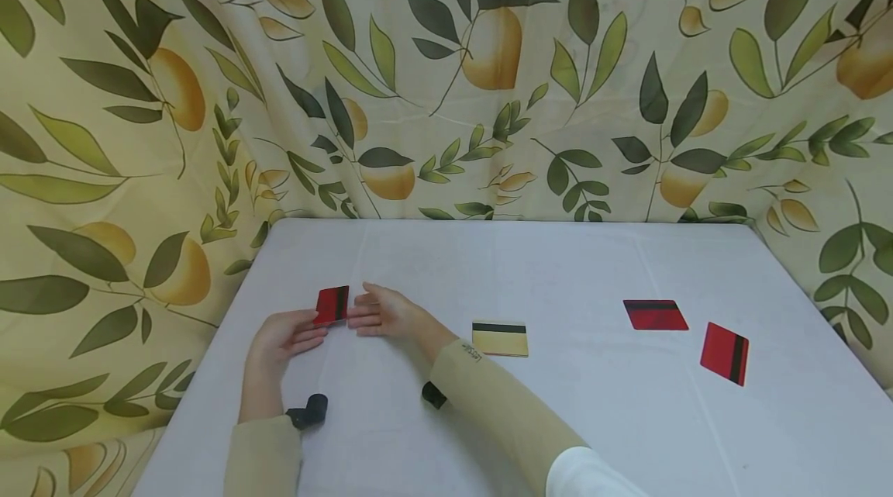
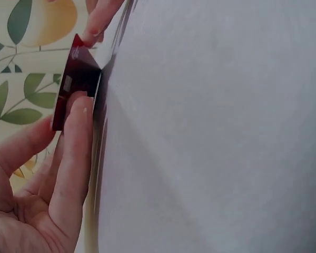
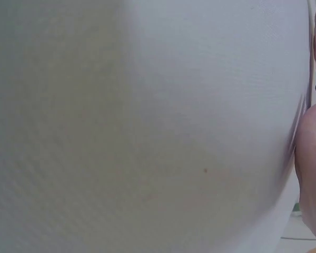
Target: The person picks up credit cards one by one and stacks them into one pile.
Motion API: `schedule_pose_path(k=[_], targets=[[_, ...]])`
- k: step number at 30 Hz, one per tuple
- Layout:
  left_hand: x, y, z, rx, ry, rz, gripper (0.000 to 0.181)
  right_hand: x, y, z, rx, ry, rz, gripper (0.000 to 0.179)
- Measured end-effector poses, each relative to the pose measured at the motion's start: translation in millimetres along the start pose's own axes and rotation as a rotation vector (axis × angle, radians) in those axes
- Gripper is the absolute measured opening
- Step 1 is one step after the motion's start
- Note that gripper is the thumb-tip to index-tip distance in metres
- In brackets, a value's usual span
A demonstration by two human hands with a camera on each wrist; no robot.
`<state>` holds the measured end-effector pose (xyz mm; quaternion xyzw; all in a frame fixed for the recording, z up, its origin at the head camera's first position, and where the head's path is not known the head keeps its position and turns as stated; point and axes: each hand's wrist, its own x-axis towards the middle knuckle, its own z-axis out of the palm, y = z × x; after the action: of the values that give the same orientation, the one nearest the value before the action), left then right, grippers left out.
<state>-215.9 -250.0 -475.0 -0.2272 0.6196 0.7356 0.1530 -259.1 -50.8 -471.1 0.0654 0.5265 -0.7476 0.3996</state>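
A red magnetic-stripe card is tilted up just over the left part of the white table. My left hand pinches its left side; the left wrist view shows the thumb on one face and the fingers on the other. At the card's right edge is my right hand, its fingers fairly straight and the fingertips right by the edge. From the left wrist, the right hand's fingertips show at the card's far corner. Only part of the right hand enters the right wrist view.
A cream-gold card with a dark stripe lies beside the right forearm. Two more red cards lie toward the table's right side. The white table meets a curtain printed with leaves and fruit at its back edge.
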Motion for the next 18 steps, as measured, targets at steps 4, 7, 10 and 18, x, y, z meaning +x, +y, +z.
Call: schedule_pose_path(k=[4,7,10,18], targets=[[-0.8,-0.7,5.4,0.003,0.047,0.006,0.049,-0.2,0,0,-0.012,0.027,-0.009,0.049],[-2.7,-0.1,9.8,-0.004,0.052,0.017,0.047,-1.2,0,-1,-0.043,0.07,-0.02,0.04],[-4.9,0.9,15.1,-0.006,0.053,0.03,0.046,-2.9,0,-1,-0.068,0.109,-0.028,0.032],[-11.9,1.2,36.3,0.013,0.072,0.057,0.042,-11.8,-2,-4,-0.105,0.217,-0.076,0.029]])
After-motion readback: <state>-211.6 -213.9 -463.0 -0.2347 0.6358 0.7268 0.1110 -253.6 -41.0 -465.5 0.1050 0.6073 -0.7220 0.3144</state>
